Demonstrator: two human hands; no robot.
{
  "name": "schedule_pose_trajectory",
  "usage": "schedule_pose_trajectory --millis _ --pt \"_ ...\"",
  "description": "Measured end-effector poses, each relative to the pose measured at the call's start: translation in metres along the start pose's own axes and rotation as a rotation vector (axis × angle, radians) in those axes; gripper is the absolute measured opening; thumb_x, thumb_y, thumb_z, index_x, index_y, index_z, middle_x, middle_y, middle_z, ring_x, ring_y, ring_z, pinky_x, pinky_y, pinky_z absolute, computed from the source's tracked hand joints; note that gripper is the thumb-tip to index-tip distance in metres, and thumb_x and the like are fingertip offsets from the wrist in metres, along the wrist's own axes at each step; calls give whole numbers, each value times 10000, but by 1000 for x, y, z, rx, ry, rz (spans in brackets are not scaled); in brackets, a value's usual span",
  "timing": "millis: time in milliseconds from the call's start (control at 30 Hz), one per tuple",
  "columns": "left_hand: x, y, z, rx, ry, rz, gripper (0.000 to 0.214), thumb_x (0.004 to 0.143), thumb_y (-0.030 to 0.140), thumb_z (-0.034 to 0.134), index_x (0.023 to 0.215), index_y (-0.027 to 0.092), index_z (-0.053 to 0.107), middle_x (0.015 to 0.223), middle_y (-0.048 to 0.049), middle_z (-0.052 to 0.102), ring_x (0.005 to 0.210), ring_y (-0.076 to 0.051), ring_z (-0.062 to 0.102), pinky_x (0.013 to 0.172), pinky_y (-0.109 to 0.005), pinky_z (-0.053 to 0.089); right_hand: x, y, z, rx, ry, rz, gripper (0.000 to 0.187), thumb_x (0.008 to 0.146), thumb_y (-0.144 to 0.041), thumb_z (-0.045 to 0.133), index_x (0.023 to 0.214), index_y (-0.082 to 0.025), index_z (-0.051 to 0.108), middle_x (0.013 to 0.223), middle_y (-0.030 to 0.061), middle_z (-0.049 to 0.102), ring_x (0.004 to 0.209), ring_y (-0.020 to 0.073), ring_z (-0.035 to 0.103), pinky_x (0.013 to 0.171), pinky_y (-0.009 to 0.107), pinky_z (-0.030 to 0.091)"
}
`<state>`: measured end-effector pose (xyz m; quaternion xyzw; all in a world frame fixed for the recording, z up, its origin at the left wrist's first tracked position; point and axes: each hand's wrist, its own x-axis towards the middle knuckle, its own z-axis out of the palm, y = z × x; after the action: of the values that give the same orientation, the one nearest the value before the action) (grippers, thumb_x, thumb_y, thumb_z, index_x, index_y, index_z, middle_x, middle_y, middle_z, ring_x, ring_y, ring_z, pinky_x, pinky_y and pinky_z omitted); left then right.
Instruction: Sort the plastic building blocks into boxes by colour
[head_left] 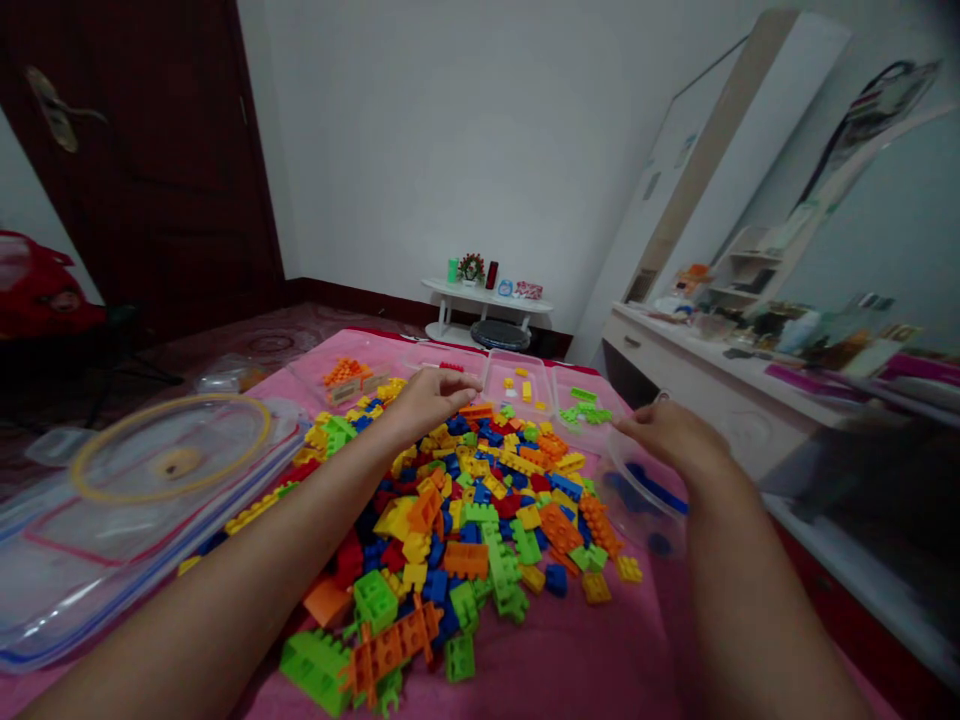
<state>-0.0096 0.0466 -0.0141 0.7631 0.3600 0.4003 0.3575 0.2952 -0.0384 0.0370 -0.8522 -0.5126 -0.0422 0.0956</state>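
Nearest to me, mixed blocks (480,512) lay heaped on the pink cloth (555,660), a yellow-ringed lid (172,440) at their left. The right hand (671,432) was bent by the blue-piece tub (628,525), the left hand (427,397) curved over the heap's far part; whether they gripped anything, I could not tell. I judged colour sorting; the next pick called for care among crowded blocks. Beyond were the yellow-block box (499,366) and a white stand (439,288).

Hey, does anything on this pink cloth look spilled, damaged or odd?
Yes, mildly: the colourful block heap sprawls loose across the pink cloth, outside the clear containers, so it looks tipped out. I see no obvious damage.
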Motion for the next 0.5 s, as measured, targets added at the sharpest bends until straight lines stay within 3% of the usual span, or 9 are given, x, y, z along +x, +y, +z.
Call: schedule_pose_trajectory --millis 133,267,400,500 --pt "-1 -8 -2 217 -107 -17 311 746 280 543 973 128 691 928 -58 708 821 -186 646 732 -267 491 -14 -37 7 41 -50 -275 208 723 -391 577 751 -225 700 778 62 685 720 198 618 584 271 390" --pt "-2 -14 -7 587 -152 -74 276 708 227 567 937 163 707 875 -52 709 787 -185 636 699 -250 474 -33 -79 32 148 -255 -559 164 674 -265 640 825 -235 697 848 10 690 774 158 612 617 222 395" --pt "-8 -17 -9 782 -257 -116 372 669 257 608 1033 230 681 957 -45 695 863 -201 626 719 -247 459 -48 -102 54 -51 -263 -564 356 596 -267 714 950 -289 685 968 22 679 886 212 601 664 256 391" --pt "-13 -18 -6 834 -338 -77 408 636 248 623 1037 295 676 998 -33 687 909 -219 618 740 -252 452 -51 -105 58 -82 -181 -540 288 653 -268 657 941 -270 682 944 48 677 876 216 595 650 264 363"
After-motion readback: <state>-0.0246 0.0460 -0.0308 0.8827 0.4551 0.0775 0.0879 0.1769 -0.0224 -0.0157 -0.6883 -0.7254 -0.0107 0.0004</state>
